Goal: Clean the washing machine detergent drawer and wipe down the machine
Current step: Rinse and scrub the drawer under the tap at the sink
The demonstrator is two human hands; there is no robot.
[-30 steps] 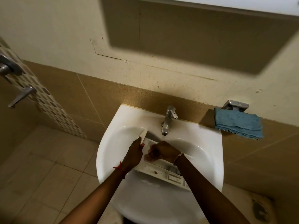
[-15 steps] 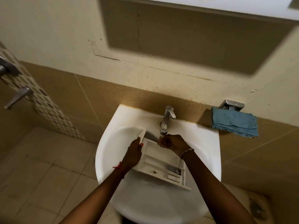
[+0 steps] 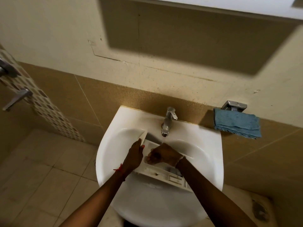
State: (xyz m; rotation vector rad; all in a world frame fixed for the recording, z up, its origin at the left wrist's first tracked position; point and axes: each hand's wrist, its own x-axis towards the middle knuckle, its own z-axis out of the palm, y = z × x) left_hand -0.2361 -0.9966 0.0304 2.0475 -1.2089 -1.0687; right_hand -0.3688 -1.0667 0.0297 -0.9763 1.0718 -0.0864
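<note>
- Step in hand, as I judge it: rinsing the detergent drawer (image 3: pixel 164 175), which lies in the washbasin (image 3: pixel 211 154) at lower centre of the frame, under the running tap (image 3: pixel 168 122).
- The left hand (image 3: pixel 134 155) grasps the drawer's left wall. The right hand (image 3: pixel 164 155) sits inside a compartment with fingers curled; whether they hold anything I cannot tell.
- The next move likely calls for rubbing the other compartments while the drawer is braced.
- Count: one drawer, one tap, one blue cloth (image 3: pixel 237 123) at right, two hands.

Part of drawer (image 3: pixel 157 174) behind right hand (image 3: pixel 164 155)
</note>
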